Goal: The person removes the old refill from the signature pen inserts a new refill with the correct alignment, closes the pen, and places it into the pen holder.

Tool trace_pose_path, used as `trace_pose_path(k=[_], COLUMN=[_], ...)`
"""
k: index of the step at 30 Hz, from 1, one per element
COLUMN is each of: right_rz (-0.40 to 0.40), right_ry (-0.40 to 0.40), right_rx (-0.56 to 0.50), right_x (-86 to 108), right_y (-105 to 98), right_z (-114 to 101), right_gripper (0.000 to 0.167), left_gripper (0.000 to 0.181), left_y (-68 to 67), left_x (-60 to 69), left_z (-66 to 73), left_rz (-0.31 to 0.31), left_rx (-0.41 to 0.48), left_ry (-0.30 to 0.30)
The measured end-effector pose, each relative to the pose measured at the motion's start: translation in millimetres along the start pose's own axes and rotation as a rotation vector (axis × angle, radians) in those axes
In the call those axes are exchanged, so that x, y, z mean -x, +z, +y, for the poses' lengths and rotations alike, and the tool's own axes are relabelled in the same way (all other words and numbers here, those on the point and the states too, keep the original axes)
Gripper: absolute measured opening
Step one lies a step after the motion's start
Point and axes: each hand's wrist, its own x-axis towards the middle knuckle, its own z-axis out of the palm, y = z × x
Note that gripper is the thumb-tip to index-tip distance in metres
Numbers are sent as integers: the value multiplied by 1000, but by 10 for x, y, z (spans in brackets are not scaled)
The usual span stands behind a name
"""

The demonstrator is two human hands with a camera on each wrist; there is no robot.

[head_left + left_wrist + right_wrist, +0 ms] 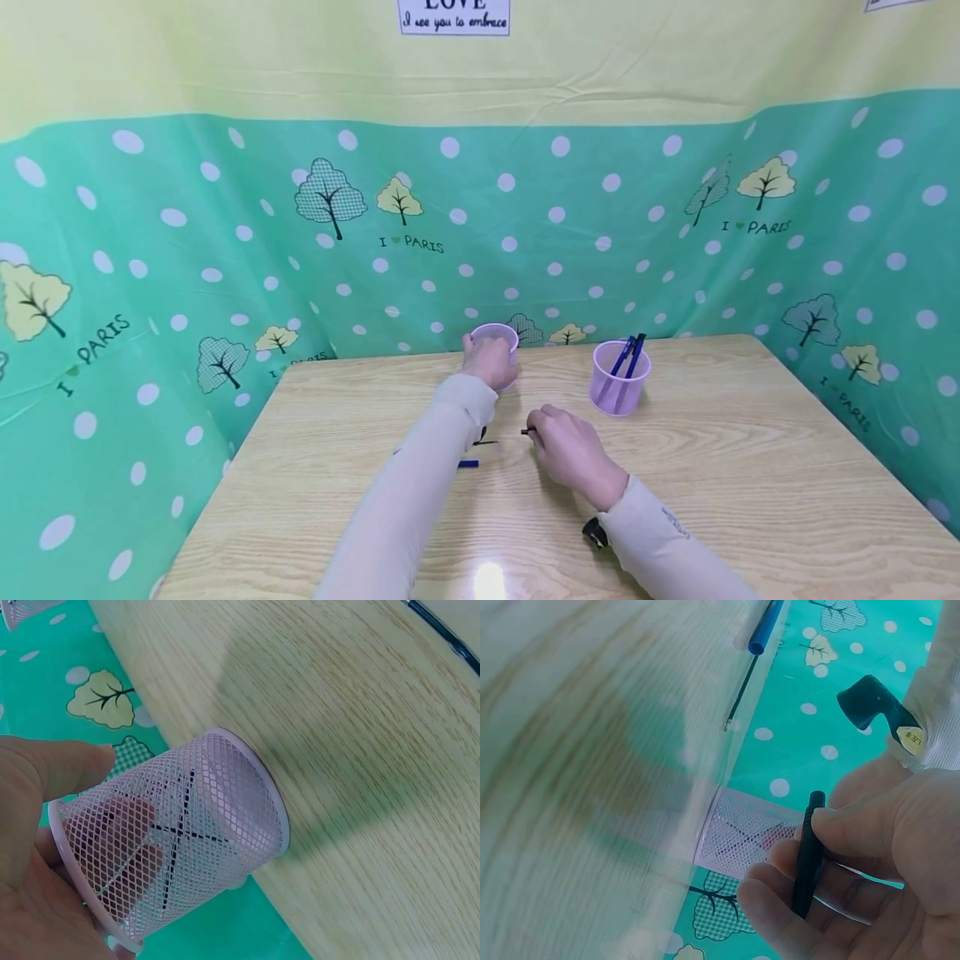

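At the table's back edge, my left hand (489,360) grips a lilac mesh pen cup (172,832); the thumb lies along one side and fingers show through the mesh. The cup's base is down at the tabletop, and no pens show inside it. Closer to me and to the right, my right hand (570,446) pinches a short black pen barrel (810,855) between thumb and fingers, above the table. Between the hands lie a thin pen refill (487,442) and a blue pen part (468,464), partly hidden by the left sleeve.
A second lilac pen cup (607,398) stands at the back right, holding blue pens (636,357). The wooden table (720,467) meets a green and yellow patterned cloth (555,225) behind and at both sides. A black wrist camera (595,533) hangs at the right cuff.
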Motion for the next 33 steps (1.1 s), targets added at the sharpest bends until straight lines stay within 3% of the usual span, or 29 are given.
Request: trace_pose_path(k=[10, 20, 33], right_rz=[-1, -1, -3], right_ry=[2, 3, 9], right_rx=[-2, -5, -9], right_x=[-1, -5, -8], right_y=[-26, -42, -56], right_z=[-16, -20, -19], right_gripper=[5, 5, 5], left_gripper=[15, 42, 25], left_y=[-29, -41, -130], left_x=[7, 9, 49], left_z=[-33, -82, -109], left_rz=[-2, 29, 55], left_rx=[33, 76, 112], left_ry=[-30, -30, -12])
